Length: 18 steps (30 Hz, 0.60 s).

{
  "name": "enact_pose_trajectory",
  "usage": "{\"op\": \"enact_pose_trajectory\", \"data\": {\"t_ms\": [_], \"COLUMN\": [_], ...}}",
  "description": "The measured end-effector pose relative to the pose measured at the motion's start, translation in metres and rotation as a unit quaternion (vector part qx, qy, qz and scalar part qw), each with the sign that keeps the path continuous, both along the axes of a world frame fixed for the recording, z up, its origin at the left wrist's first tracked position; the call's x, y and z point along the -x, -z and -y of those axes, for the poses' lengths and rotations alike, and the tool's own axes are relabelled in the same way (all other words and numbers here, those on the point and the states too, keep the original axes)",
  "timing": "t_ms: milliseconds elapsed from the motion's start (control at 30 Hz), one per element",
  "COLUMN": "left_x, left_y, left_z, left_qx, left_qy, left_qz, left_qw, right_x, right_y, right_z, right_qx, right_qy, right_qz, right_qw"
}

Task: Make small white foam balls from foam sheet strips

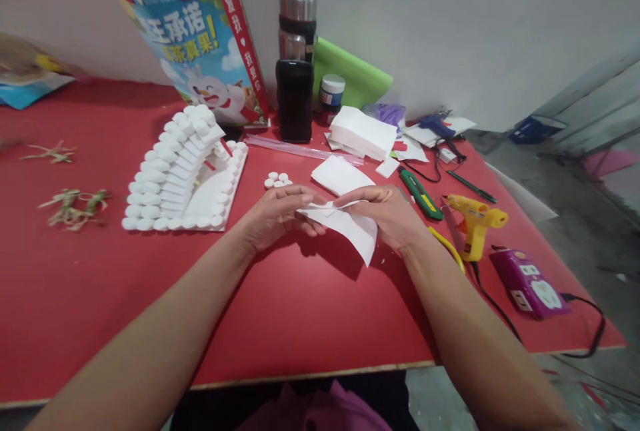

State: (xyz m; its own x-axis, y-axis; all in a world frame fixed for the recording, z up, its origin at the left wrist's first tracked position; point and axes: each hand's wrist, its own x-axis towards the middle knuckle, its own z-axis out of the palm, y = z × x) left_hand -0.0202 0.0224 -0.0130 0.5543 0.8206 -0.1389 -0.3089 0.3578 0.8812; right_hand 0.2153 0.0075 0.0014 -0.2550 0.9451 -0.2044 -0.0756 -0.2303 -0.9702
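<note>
Standing left, probably parked aside for elbow room: white scalloped model, maybe foam; blue-and-red printed paper bag reading "你爱我". Left hand and right hand pinch thin curved white sheet by its top edge over red bench, likely steadying it. Yellow plastic glue gun sits right, handy.

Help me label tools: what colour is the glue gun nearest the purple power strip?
The glue gun is mostly yellow, seen in the head view, the only one.
</note>
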Motion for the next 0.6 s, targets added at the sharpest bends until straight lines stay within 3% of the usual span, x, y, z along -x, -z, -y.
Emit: {"op": "enact_pose_trajectory", "data": {"t_ms": [67,233,600], "left_x": [-0.001,-0.0012,0.0016], "left_y": [-0.0004,0.0019,0.0063], "left_z": [0.0002,-0.0005,-0.0016], "left_qx": [0.008,0.037,0.054], "left_qy": [-0.008,0.039,0.033], "left_qz": [-0.022,-0.059,-0.079], "left_qw": [1.0,0.997,0.995], "right_x": [0.0005,-0.0012,-0.006], "right_y": [-0.001,-0.0028,-0.0004], "right_z": [0.0006,0.0013,-0.0005], "right_qx": [-0.012,-0.067,-0.065], "right_qy": [-0.007,-0.023,-0.065], "right_qz": [0.012,0.07,0.116], "right_qw": [1.0,0.995,0.989]}}
